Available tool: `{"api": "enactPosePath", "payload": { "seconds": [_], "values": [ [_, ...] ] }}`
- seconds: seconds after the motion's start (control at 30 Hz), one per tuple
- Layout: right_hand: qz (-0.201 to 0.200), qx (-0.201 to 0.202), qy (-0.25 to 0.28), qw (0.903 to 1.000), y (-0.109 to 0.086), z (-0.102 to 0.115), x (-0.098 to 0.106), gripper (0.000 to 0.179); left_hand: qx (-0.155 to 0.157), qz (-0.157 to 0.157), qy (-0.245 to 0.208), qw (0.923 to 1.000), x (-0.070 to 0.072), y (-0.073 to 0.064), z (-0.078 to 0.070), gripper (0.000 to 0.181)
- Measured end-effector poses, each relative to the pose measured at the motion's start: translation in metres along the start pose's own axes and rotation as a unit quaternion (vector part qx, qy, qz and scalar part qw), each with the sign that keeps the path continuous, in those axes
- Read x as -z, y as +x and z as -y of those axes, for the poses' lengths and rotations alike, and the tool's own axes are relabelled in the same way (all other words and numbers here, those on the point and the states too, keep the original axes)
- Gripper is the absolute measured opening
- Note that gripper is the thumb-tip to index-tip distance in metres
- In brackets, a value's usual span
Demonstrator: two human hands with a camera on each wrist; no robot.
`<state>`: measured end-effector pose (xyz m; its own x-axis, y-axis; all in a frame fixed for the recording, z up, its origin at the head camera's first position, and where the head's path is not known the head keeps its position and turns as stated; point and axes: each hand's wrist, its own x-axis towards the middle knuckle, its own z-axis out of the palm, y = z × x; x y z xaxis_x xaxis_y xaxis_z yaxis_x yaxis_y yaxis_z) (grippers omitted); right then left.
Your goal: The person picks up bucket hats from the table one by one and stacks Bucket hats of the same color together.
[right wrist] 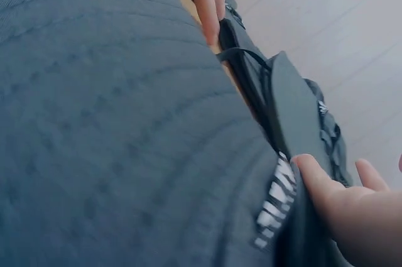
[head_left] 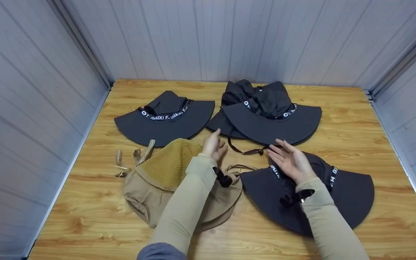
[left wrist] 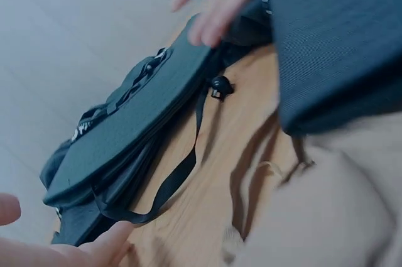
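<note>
My left hand is above the right side of a tan hat with a mustard ribbed crown. Its fingers are relaxed, with nothing in them. Over the crown of a dark wide-brimmed hat at the front right, my right hand has its fingers extended and holds nothing; whether it brushes the fabric I cannot tell. White lettering marks this hat's band. Behind the hands, overlapping dark hats lie at the back, their black chin cord trailing onto the table.
Another dark hat with a lettered band lies at the back left. Tan straps stick out from the tan hat's left side. Pale panel walls enclose the wooden table at the back and both sides.
</note>
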<state>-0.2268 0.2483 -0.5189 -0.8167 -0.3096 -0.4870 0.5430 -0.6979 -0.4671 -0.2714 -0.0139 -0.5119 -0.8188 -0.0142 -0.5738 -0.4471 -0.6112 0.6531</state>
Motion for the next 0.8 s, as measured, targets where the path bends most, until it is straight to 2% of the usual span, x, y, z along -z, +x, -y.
{"api": "enactPosePath", "payload": {
  "seconds": [0.03,0.13,0.23,0.37,0.57,0.8],
  "values": [
    [-0.006,-0.001,0.008,1.0,0.002,-0.001,0.0,0.06,0.0,-0.001,-0.019,0.9998,-0.001,0.003,0.0,0.034],
    [-0.016,-0.002,0.032,0.9993,0.009,-0.004,0.004,0.059,0.003,0.004,-0.062,0.9981,-0.003,0.01,0.0,0.06],
    [-0.023,0.0,0.045,0.9987,0.013,-0.005,0.007,0.058,0.007,-0.004,-0.086,0.9962,-0.003,0.015,0.001,0.062],
    [-0.022,0.0,0.055,0.9983,0.016,-0.006,0.009,0.058,0.007,-0.023,-0.094,0.9952,-0.003,0.018,0.001,0.053],
    [-0.021,0.002,0.05,0.9985,0.018,-0.009,0.012,0.059,0.017,-0.057,-0.083,0.9948,-0.001,0.019,-0.002,0.028],
    [-0.028,0.007,0.061,0.9977,0.019,-0.01,0.015,0.058,0.041,-0.058,-0.099,0.9925,-0.006,0.02,-0.003,0.019]
  ]
}}
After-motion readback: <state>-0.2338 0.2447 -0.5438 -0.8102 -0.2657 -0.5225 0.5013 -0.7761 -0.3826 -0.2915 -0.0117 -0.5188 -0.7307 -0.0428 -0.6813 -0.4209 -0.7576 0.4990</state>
